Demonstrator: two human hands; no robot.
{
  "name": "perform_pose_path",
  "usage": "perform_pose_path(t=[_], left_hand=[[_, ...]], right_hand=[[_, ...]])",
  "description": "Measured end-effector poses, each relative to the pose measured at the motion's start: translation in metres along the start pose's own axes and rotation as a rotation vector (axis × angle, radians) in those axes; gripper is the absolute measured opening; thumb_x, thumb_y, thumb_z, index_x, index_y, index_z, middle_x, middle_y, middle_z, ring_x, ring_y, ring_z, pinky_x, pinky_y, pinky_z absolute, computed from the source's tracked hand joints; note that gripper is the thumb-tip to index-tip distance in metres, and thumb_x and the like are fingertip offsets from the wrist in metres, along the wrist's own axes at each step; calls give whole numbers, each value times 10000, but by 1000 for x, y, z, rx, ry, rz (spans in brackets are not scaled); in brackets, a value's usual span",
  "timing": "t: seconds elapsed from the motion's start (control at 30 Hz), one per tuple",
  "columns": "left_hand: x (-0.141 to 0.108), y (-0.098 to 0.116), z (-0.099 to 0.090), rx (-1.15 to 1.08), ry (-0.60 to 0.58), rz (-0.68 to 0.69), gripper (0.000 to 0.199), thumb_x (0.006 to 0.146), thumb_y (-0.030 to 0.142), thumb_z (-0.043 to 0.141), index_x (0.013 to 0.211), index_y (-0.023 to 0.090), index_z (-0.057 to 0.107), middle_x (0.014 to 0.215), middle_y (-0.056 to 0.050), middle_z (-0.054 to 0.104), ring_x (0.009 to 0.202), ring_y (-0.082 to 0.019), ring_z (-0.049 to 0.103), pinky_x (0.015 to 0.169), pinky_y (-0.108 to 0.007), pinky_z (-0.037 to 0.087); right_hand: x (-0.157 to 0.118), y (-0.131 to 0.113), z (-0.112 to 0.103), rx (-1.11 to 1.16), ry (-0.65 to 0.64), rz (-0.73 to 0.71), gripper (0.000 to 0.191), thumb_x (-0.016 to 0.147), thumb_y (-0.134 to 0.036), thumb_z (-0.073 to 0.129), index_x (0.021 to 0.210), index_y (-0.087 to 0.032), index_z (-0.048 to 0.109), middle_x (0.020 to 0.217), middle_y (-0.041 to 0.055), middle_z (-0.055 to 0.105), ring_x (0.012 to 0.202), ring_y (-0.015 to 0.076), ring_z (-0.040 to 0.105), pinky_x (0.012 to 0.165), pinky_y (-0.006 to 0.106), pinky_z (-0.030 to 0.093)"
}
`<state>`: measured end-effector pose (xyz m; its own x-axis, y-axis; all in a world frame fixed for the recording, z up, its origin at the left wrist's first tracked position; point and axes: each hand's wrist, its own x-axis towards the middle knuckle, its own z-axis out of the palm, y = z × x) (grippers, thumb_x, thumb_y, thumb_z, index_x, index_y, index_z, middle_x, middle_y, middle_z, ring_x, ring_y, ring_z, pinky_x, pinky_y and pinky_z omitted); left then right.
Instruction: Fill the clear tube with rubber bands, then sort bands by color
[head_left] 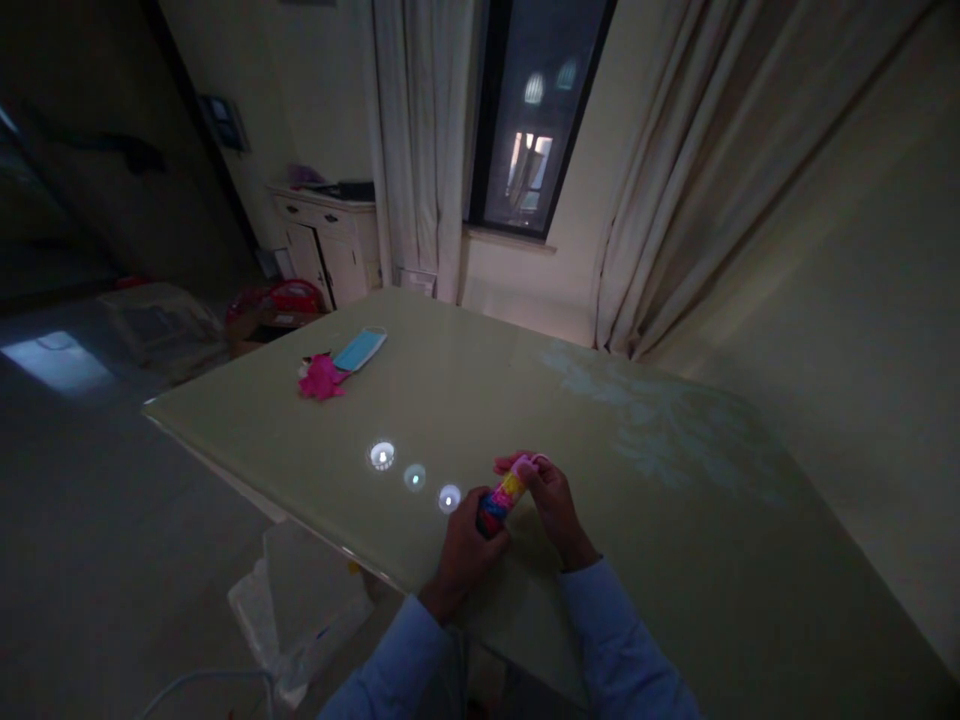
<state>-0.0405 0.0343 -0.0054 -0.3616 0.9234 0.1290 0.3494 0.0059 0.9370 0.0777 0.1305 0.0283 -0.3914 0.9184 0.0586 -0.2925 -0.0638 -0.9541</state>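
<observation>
A small tube-shaped bundle point(508, 491) with pink, yellow, blue and red bands is held between my two hands, tilted over the near part of the table; its exact kind is hard to make out in the dim light. My left hand point(466, 545) wraps round its lower, blue and red end. At the upper end, the fingers of my right hand point(553, 505) are closed on the pink part, where a thin pale loop shows by the fingertips. Part of the bundle is hidden by my fingers.
On the pale green glossy table point(465, 390) lie a blue face mask point(360, 349) and a crumpled bright pink thing point(322, 378). Lamp reflections shine on the tabletop. A white cabinet point(334, 245) and curtains point(420, 140) stand behind. A plastic-wrapped chair point(300, 600) is below the left edge.
</observation>
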Motion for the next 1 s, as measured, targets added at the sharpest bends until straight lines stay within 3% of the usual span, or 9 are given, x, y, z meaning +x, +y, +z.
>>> perform_pose_path(t=[0.13,0.33,0.47,0.6,0.7,0.83,0.93,1.0], left_hand=[[-2,-1,1,0,-12,13,470,603,204,642,1072,165,630,944,-62,702,820,-228,614,775,-346,481],[-2,-2,-1,-112,-94,-49,396,566,222,639,954,154,672,772,-19,659,663,-172,530,630,-281,430],[-2,-4,-3,-156,-104,-42,390,544,232,634,928,164,651,777,-19,635,685,-175,517,641,-281,422],[-2,-2,-4,-216,-91,-62,421,544,226,615,960,173,582,790,-2,587,666,-146,492,612,-250,402],[-3,-1,-4,-210,-69,-81,405,570,236,618,965,182,544,800,7,569,662,-136,489,622,-247,408],[-4,2,-3,-117,-59,-64,406,613,241,635,1003,187,534,866,-15,600,735,-163,540,680,-271,438],[-5,4,-3,-51,-70,-46,397,624,225,629,1008,190,536,887,-22,617,763,-173,555,707,-284,444],[-6,4,-3,-29,-78,-49,403,628,224,630,1019,189,539,873,-16,617,742,-170,551,700,-286,442]], right_hand=[[-5,2,-3,9,3,-47,318,761,-472,785,856,-186,683,927,100,774,886,261,731,787,385,574],[-7,1,1,166,-47,-20,321,735,-461,806,889,-200,696,958,100,777,912,282,732,852,452,554],[-8,-9,2,289,-161,36,373,745,-455,784,1016,-210,712,1177,117,721,1105,298,668,1005,493,470],[-7,-11,0,328,-188,60,434,727,-429,774,1104,-230,691,1336,97,627,1229,304,584,1028,474,453],[-5,-5,-1,319,-126,62,409,731,-383,768,1104,-246,670,1270,72,655,1146,278,627,987,438,482],[-4,5,-3,301,-63,36,446,741,-442,766,1130,-257,651,1133,47,673,985,222,654,836,349,538],[-2,9,-4,239,6,-49,493,685,-485,819,1083,-240,663,907,13,649,742,152,603,645,261,519],[-1,9,-5,203,49,-70,512,658,-464,852,1068,-226,661,817,-8,619,666,127,561,599,236,495]])
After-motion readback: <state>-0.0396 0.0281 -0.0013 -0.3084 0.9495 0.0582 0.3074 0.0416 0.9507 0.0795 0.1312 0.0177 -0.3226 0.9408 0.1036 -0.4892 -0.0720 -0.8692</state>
